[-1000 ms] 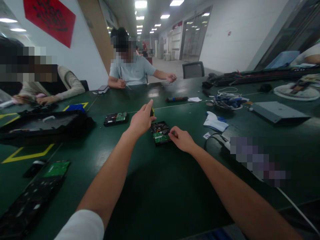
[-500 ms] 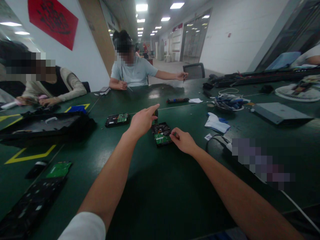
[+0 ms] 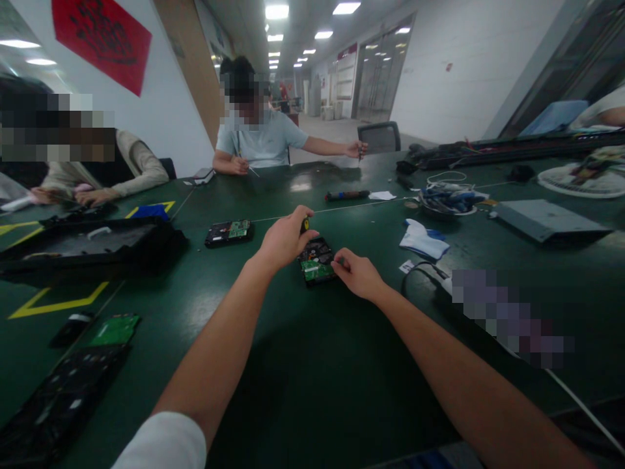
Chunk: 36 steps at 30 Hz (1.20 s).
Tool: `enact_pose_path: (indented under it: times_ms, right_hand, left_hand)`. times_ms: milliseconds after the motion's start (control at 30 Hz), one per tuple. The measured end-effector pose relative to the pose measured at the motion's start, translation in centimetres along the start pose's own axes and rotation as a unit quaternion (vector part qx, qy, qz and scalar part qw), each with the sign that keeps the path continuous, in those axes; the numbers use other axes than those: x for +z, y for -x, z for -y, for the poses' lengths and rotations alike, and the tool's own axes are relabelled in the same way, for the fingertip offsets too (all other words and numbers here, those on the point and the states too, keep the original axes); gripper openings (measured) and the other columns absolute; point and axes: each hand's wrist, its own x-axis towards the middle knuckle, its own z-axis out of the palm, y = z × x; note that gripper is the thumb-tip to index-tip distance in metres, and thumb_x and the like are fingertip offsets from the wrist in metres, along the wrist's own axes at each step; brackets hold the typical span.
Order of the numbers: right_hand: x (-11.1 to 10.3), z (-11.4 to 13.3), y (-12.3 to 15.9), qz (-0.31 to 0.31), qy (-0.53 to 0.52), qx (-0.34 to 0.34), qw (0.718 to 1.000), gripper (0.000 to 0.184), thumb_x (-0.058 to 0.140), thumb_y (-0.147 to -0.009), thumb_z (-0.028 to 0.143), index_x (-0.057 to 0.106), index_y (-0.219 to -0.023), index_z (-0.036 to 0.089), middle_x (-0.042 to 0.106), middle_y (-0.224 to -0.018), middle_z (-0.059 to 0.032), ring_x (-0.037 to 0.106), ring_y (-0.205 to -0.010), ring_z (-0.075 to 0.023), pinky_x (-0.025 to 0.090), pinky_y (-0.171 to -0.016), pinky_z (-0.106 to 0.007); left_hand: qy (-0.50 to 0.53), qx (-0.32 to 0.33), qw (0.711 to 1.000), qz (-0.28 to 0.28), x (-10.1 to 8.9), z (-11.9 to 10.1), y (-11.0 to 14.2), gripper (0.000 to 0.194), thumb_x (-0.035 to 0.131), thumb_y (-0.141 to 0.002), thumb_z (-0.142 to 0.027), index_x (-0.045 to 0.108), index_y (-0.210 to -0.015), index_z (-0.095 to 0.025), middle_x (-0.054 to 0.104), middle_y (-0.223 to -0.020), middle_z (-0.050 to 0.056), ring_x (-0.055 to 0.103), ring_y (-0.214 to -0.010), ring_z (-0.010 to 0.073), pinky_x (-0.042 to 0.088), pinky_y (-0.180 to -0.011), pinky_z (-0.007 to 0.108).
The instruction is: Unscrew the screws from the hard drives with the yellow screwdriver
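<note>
A hard drive (image 3: 316, 268) lies on the green table in front of me, its green circuit board facing up. My left hand (image 3: 282, 240) is closed around a short black-and-yellow handle, which looks like a screwdriver (image 3: 305, 224), over the far left part of the drive. Its tip is hidden behind my fingers. At the drive's right edge, my right hand (image 3: 360, 275) has curled fingers, with thumb and forefinger gripping the side. A second hard drive (image 3: 228, 233) rests to the left of my left hand.
Several dark drives with a green board (image 3: 114, 331) lie at the near left, below a black tray (image 3: 88, 247). White-and-blue gloves (image 3: 422, 240), a bowl of cables (image 3: 448, 198), a grey metal case (image 3: 549, 220) and a power strip (image 3: 502, 312) stand right. Two people sit across the table.
My left hand has wrapped its outstretched fingers round the screwdriver handle, showing more yellow, and shifted slightly right and down. My right hand stays at the drive's edge.
</note>
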Motion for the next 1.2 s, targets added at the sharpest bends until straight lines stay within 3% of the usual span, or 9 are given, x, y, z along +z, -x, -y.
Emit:
enact_pose_path:
  times_ms: [167, 400, 467, 567, 667, 833, 1000, 1067, 1200]
  right_hand:
    - [0.0, 0.0, 0.0, 0.001, -0.008, 0.0, 1.0, 0.011, 0.053, -0.103, 0.033, 0.06, -0.103, 0.025, 0.06, -0.07, 0.0031, 0.055, -0.064, -0.0161, 0.032, -0.061, -0.027]
    - [-0.1, 0.1, 0.0, 0.004, -0.014, 0.006, 1.0, 0.01, 0.054, -0.103, 0.033, 0.059, -0.101, 0.025, 0.061, -0.07, 0.0031, 0.057, -0.065, -0.0167, 0.033, -0.061, -0.028]
    - [-0.1, 0.0, 0.0, 0.005, -0.016, 0.005, 1.0, 0.01, 0.053, -0.103, 0.033, 0.059, -0.102, 0.025, 0.061, -0.07, 0.0027, 0.058, -0.066, -0.0169, 0.034, -0.062, -0.028]
    - [0.0, 0.0, 0.0, 0.002, -0.015, 0.0, 1.0, 0.01, 0.053, -0.103, 0.034, 0.059, -0.102, 0.025, 0.062, -0.07, 0.0029, 0.057, -0.066, -0.0168, 0.034, -0.062, -0.027]
    - [0.0, -0.1, 0.0, -0.003, -0.009, 0.0, 1.0, 0.011, 0.053, -0.103, 0.034, 0.059, -0.102, 0.026, 0.061, -0.07, 0.0035, 0.057, -0.066, -0.0164, 0.033, -0.062, -0.027]
    - [0.0, 0.0, 0.0, -0.001, -0.004, 0.0, 1.0, 0.011, 0.053, -0.103, 0.035, 0.059, -0.102, 0.026, 0.06, -0.069, 0.0037, 0.055, -0.063, -0.0161, 0.031, -0.059, -0.027]
    - [0.1, -0.2, -0.1, -0.008, -0.002, -0.007, 1.0, 0.009, 0.055, -0.102, 0.033, 0.06, -0.103, 0.026, 0.06, -0.069, 0.0034, 0.056, -0.065, -0.0164, 0.032, -0.061, -0.027]
    - [0.2, -0.2, -0.1, -0.008, -0.002, -0.01, 1.0, 0.01, 0.055, -0.102, 0.034, 0.06, -0.103, 0.026, 0.06, -0.07, 0.0035, 0.055, -0.064, -0.0161, 0.031, -0.06, -0.027]
    - [0.2, -0.3, -0.2, -0.004, -0.003, -0.006, 1.0, 0.011, 0.054, -0.103, 0.035, 0.06, -0.103, 0.026, 0.061, -0.071, 0.0035, 0.054, -0.063, -0.0159, 0.03, -0.059, -0.027]
  left_hand:
    - [-0.021, -0.007, 1.0, 0.015, -1.0, -0.3, 0.1, 0.042, 0.073, -0.091, -0.028, 0.063, -0.131, -0.021, 0.076, -0.113, 0.014, 0.072, -0.105, 0.0322, 0.053, -0.095, 0.046]
    - [0.097, -0.01, 0.995, 0.027, -1.6, 0.0, 0.2, 0.058, 0.067, -0.085, -0.01, 0.063, -0.142, -0.023, 0.078, -0.106, 0.007, 0.072, -0.094, 0.0228, 0.053, -0.093, 0.037]
    - [0.105, -0.021, 0.994, 0.003, -1.3, 0.0, 0.1, 0.052, 0.073, -0.084, -0.017, 0.068, -0.136, -0.023, 0.078, -0.097, 0.005, 0.07, -0.086, 0.0215, 0.053, -0.086, 0.035]
    - [0.167, -0.036, 0.985, -0.038, -0.4, 0.0, 0.0, 0.025, 0.072, -0.09, -0.039, 0.077, -0.108, -0.021, 0.074, -0.081, 0.004, 0.066, -0.072, 0.0185, 0.052, -0.068, 0.029]
    - [0.269, -0.054, 0.961, -0.028, 0.4, -0.1, -0.2, 0.031, 0.062, -0.097, -0.047, 0.075, -0.094, -0.019, 0.073, -0.079, 0.006, 0.067, -0.069, 0.0171, 0.049, -0.054, 0.024]
    - [0.418, -0.118, 0.901, 0.018, 0.6, -0.3, -0.3, 0.036, 0.059, -0.098, -0.049, 0.066, -0.117, -0.019, 0.076, -0.09, 0.009, 0.074, -0.082, 0.0211, 0.051, -0.051, 0.023]
    - [0.503, -0.2, 0.84, 0.037, 0.4, -0.3, -0.2, 0.029, 0.063, -0.095, -0.047, 0.051, -0.096, -0.021, 0.078, -0.087, 0.01, 0.074, -0.079, 0.0215, 0.054, -0.058, 0.028]
    - [0.496, -0.183, 0.848, 0.034, 0.5, -0.3, -0.3, 0.031, 0.065, -0.093, -0.049, 0.054, -0.089, -0.02, 0.076, -0.089, 0.01, 0.071, -0.08, 0.0201, 0.052, -0.059, 0.027]
    - [0.401, -0.115, 0.908, -0.037, 0.8, 0.0, -0.4, 0.031, 0.066, -0.09, -0.049, 0.072, -0.086, -0.019, 0.069, -0.085, 0.004, 0.062, -0.081, 0.0165, 0.046, -0.065, 0.025]
